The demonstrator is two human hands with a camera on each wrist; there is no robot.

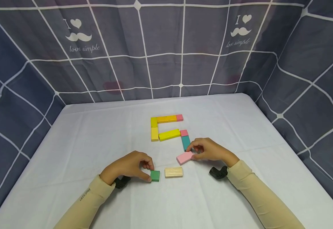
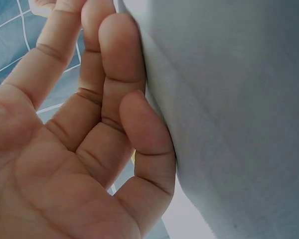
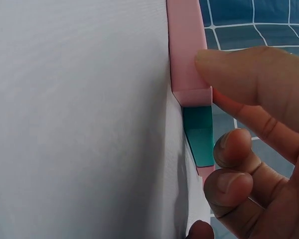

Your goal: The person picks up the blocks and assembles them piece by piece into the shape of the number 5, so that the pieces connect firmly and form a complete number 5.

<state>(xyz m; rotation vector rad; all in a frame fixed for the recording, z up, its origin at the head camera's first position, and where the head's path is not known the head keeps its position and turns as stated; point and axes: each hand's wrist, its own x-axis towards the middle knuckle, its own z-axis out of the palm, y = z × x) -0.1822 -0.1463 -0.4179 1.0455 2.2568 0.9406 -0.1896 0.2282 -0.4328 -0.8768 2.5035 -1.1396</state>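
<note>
My right hand (image 1: 209,149) pinches a pink block (image 1: 184,157) between thumb and index finger, at the lower end of a teal block (image 1: 185,143). In the right wrist view the thumb lies on the pink block (image 3: 188,55), with the teal block (image 3: 199,137) just past it. Thumb and index finger of my left hand (image 1: 132,163) hold a small green square block (image 1: 155,176) near the table's front. That green block is hidden in the left wrist view, where the fingers (image 2: 122,50) curl close over the cloth. Between the hands lies a ridged, pale wooden block (image 1: 173,172).
Ahead, a bent line of blocks runs across the white cloth (image 1: 103,133): a small pink block (image 1: 179,117), an orange block (image 1: 167,119), yellow blocks (image 1: 154,134), a lime-yellow block (image 1: 169,135) and another small pink block (image 1: 184,133). Grey checked curtains (image 1: 163,41) enclose the table.
</note>
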